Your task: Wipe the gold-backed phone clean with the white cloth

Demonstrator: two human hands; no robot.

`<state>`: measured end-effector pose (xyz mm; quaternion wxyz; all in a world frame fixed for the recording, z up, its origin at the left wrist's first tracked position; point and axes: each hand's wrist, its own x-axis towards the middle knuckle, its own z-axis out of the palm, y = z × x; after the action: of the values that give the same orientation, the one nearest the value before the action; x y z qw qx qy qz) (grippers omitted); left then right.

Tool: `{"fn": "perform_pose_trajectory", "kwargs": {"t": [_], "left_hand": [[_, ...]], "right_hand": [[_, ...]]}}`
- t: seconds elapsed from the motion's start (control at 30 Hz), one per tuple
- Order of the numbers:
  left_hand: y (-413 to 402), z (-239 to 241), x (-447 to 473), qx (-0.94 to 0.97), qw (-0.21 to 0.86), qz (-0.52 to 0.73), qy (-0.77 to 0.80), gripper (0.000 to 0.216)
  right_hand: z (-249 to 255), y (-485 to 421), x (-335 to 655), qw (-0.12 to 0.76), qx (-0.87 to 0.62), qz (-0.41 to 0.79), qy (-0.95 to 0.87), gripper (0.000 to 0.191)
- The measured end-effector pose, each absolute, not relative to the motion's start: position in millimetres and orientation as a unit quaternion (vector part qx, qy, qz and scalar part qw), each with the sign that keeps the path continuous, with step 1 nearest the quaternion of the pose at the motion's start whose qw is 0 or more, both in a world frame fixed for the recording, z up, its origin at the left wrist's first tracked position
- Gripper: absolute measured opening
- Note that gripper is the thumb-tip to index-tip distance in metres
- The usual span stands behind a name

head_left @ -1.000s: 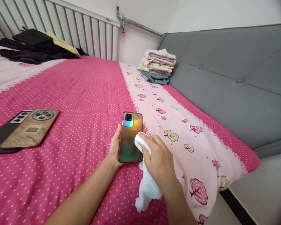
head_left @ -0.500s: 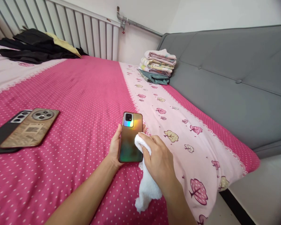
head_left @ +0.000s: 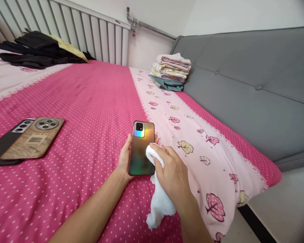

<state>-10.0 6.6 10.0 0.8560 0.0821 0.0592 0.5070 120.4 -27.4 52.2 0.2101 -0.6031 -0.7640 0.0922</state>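
The left hand (head_left: 124,158) grasps a phone (head_left: 141,148) by its edges, camera side up, with the thumb along the left edge and fingertips showing past the right edge. The phone's back shines green, gold and pink, and it is held just above the bed (head_left: 91,101), near the bed's front edge, where the pink dotted sheet meets the pale strip printed with little trees.

The right hand (head_left: 172,172) is clenched around a white cloth (head_left: 159,199). The bunched top of the cloth touches the right side of the phone's back, and the loose end hangs below the hand down to the sheet.

Toward the left edge of the bed lie two more phones (head_left: 31,137), one overlapping the other, both back up. A pile of dark clothes (head_left: 35,50) sits at the far left corner by the white radiator (head_left: 96,33). A stack of folded towels (head_left: 171,71) rests at the far right corner, against the grey sofa (head_left: 255,87) running along the bed's right edge.
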Motion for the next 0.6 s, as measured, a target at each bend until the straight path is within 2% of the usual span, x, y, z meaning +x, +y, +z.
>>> {"fn": "perform_pose_trajectory", "kwargs": {"t": [0.6], "left_hand": [[6.1, 9.3, -10.3, 0.079, 0.856, 0.509, 0.053, 0.072]], "right_hand": [[51.5, -27.7, 120.2, 0.215, -0.599, 0.09, -0.766, 0.042]]}}
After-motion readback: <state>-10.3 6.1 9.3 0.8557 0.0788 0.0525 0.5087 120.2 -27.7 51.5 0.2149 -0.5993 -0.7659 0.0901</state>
